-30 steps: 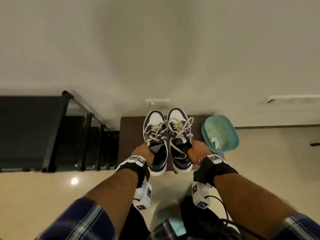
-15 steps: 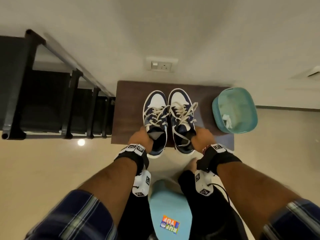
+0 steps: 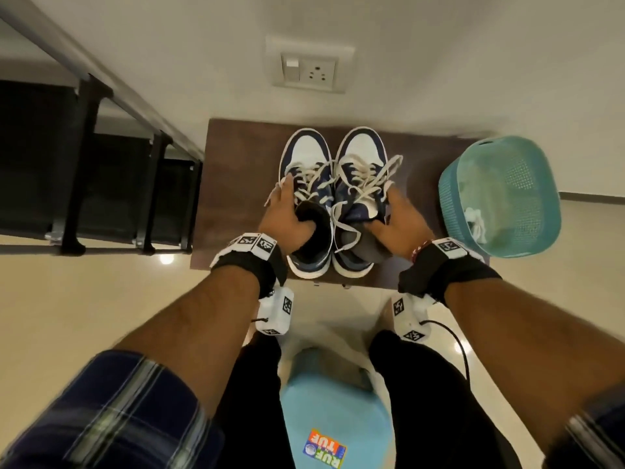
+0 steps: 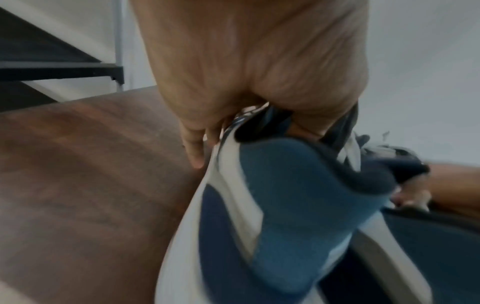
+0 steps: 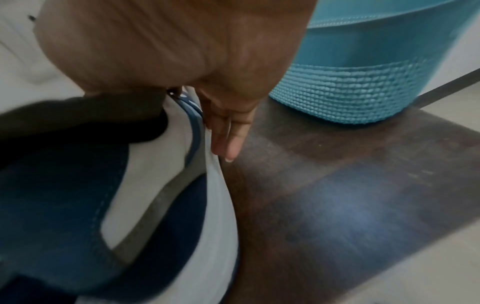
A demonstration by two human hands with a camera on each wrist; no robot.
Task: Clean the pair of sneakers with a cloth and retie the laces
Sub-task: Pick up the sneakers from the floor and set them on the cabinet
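Observation:
A pair of navy-and-white sneakers with loose cream laces stands side by side on a dark wooden table [image 3: 236, 184], toes toward the wall. My left hand [image 3: 284, 211] holds the left sneaker [image 3: 306, 154] at its collar, thumb inside the opening, fingers [image 4: 193, 148] stretched along the outer side. My right hand [image 3: 400, 221] holds the right sneaker [image 3: 363, 148] the same way, its fingers [image 5: 228, 142] lying down the outer side wall. A white cloth [image 3: 475, 221] lies in the teal basket [image 3: 500, 198] at the table's right end.
A black shelf rack [image 3: 84, 164] stands left of the table. A wall socket [image 3: 309, 71] sits above the sneakers. A light blue stool [image 3: 334, 418] shows between my legs. Beige floor lies on both sides.
The sneakers have come down onto the table. Both hands have slid forward from the heel collars along the shoes' outer sides, and the view has tilted down and closer.

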